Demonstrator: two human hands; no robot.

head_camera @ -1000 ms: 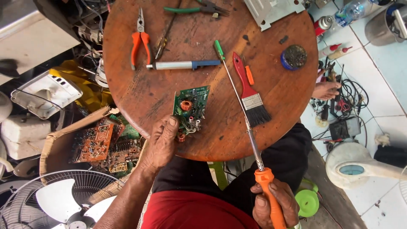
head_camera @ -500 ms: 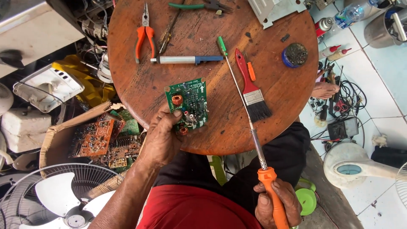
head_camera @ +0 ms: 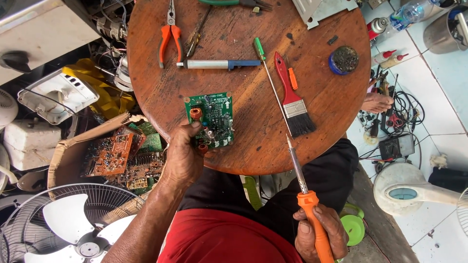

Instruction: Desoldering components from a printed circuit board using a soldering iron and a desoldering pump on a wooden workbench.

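A green circuit board (head_camera: 213, 118) lies near the front edge of the round wooden table (head_camera: 321, 126). My left hand (head_camera: 184, 157) grips the board's lower left corner, thumb on top near a copper coil. My right hand (head_camera: 319, 233) is closed around the orange handle of a soldering iron (head_camera: 302, 187), low at the right, off the table's edge. The iron's metal tip points up and left, ending just over the table rim, to the right of the board and apart from it.
On the table lie a red-handled paintbrush (head_camera: 291, 97), a thin green-handled screwdriver (head_camera: 267, 73), a desoldering pump (head_camera: 219, 64), orange pliers (head_camera: 170, 35) and a round tin (head_camera: 344, 59). A cardboard box of circuit boards (head_camera: 109, 156) and a fan (head_camera: 68, 224) stand at the left.
My left hand has slid the green board a little toward the table's middle and closed on its corner. My right hand has stayed low with the soldering iron.
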